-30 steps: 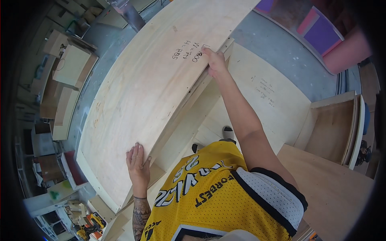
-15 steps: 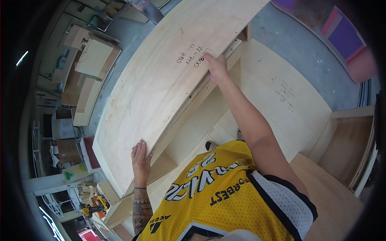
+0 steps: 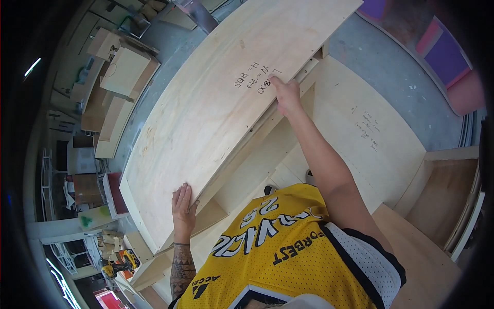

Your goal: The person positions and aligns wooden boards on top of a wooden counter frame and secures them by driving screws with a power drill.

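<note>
A long pale plywood panel [image 3: 206,123] with handwritten marks lies across the top of a plywood frame, running from lower left to upper right. On the near edge, toward the upper right, my right hand [image 3: 288,98] is closed, thumb on top; its other fingers are hidden beneath. My left hand [image 3: 183,208] rests on the panel near its lower left end, fingers stretched flat and thumb by the edge. Small dark fastener marks dot the near edge. Below it, the frame's inner board [image 3: 247,154] shows.
A wide plywood board [image 3: 370,118] with faint writing lies to the right, by an open wooden box [image 3: 442,190]. A yellow and black cordless drill [image 3: 114,269] sits at the lower left. Plywood cabinets [image 3: 121,72] stand at the far left. Purple and pink panels [image 3: 442,51] are upper right.
The panel's far end has shifted a little to the right, and my right hand has moved right and slightly nearer with it. My left hand has moved only slightly in the picture.
</note>
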Demonstrator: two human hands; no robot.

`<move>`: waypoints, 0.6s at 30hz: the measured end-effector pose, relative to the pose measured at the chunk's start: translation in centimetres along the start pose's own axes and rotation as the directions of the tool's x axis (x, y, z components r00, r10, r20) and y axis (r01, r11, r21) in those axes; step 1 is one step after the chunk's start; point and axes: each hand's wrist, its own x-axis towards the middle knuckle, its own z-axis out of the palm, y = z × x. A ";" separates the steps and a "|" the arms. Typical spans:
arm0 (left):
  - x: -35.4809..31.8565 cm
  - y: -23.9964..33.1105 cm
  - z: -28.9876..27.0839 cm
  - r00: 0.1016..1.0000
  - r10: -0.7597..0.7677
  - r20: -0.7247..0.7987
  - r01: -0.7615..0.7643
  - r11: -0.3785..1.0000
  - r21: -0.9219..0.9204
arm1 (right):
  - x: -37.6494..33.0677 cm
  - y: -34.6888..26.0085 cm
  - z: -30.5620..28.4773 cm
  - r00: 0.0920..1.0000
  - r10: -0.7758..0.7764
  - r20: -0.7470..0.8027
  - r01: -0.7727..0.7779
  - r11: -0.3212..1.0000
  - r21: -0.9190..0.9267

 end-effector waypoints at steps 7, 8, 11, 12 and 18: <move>0.3 0.0 0.3 0.999 -0.037 -0.007 0.037 0.999 -0.021 | -1.8 -1.8 0.6 0.998 -0.022 0.057 0.020 1.000 0.024; 0.5 0.1 0.2 0.999 -0.037 -0.008 0.036 0.999 -0.030 | -1.7 -1.7 0.6 0.996 -0.079 0.032 0.077 0.995 0.057; 0.2 0.0 0.4 0.999 -0.042 -0.013 0.041 0.999 -0.034 | -2.1 -1.8 1.2 0.990 -0.141 -0.014 0.142 0.987 0.071; 0.2 -0.1 0.5 0.999 -0.038 -0.018 0.037 0.999 -0.032 | -2.1 -1.9 1.2 0.987 -0.155 -0.040 0.157 0.986 0.055; 0.3 -0.4 0.8 0.998 -0.053 -0.015 0.053 0.998 -0.019 | -2.2 -2.3 1.4 0.987 -0.148 -0.057 0.151 0.986 0.069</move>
